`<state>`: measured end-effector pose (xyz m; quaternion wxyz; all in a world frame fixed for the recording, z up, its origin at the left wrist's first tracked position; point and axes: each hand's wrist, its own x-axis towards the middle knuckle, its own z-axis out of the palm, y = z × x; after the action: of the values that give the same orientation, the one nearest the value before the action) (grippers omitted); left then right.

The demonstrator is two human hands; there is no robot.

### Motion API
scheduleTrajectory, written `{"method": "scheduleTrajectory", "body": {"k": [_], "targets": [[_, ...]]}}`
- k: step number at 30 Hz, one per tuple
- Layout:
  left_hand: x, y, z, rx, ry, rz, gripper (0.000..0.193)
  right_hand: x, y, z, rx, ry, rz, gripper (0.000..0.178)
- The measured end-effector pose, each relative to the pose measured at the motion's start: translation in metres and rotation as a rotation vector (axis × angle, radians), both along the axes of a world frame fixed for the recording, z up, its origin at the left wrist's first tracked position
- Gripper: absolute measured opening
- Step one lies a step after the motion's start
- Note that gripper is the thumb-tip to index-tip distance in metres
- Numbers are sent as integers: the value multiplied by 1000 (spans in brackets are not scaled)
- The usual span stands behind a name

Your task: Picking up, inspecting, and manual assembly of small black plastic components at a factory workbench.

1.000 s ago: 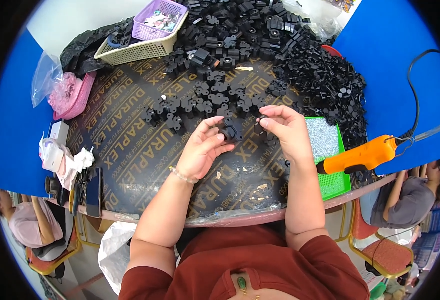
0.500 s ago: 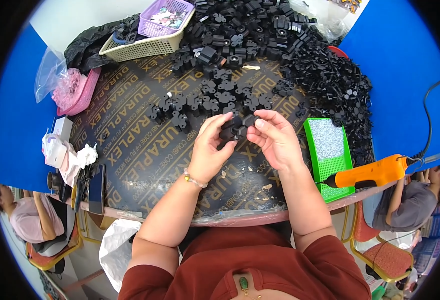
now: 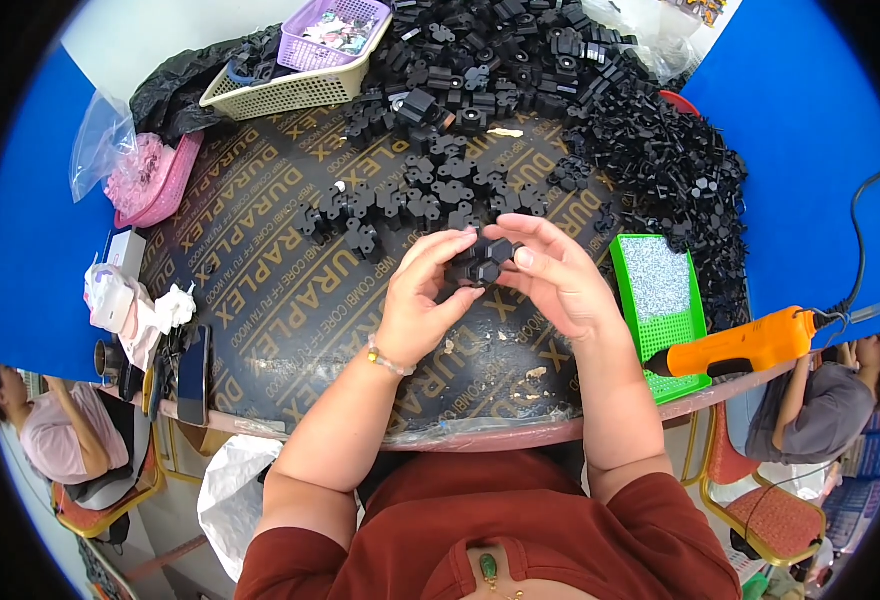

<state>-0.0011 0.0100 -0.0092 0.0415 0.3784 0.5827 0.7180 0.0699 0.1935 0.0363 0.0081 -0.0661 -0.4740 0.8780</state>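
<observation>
**Two hands, one small black part, and plenty of ways to lose it**

Both hands meet above the middle of the dark board table (image 3: 290,330). The left hand (image 3: 422,300) curls its fingers around a black plastic piece (image 3: 480,262) from the near side, while the right hand (image 3: 555,275) pinches the same piece from the other side, thumb and forefinger closed on it. The piece sits lifted off the table, caught between the fingertips of both hands.

From where I stand, the likeliest slip is simple: if either pinch eases while the other twists, the piece probably drops into the loose row of matching parts (image 3: 410,200) just beyond the fingers, and finding it again among identical shapes looks tedious. The big heap of black parts (image 3: 650,150) slopes toward the right wrist; a careless elbow could send some sliding. Close by that forearm lie a green tray (image 3: 660,340) and an orange glue gun (image 3: 750,345); its cord could snag a sleeve, and its tip may be hot.
</observation>
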Motion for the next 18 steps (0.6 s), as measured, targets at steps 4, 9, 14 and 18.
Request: {"method": "scheduleTrajectory", "body": {"k": [4, 9, 14, 18], "targets": [[-11, -8, -6, -180, 290, 107, 57, 2, -3, 2, -115, 40, 138, 51], [7, -2, 12, 114, -304, -244, 69, 3, -12, -1, 295, 202, 20, 49], [-1, -7, 4, 94, -282, -250, 65, 4, -16, 0, 458, 317, -4, 42], [-1, -7, 7, 70, -125, -225, 60, 4, -13, -7, 397, 350, -3, 37]]}}
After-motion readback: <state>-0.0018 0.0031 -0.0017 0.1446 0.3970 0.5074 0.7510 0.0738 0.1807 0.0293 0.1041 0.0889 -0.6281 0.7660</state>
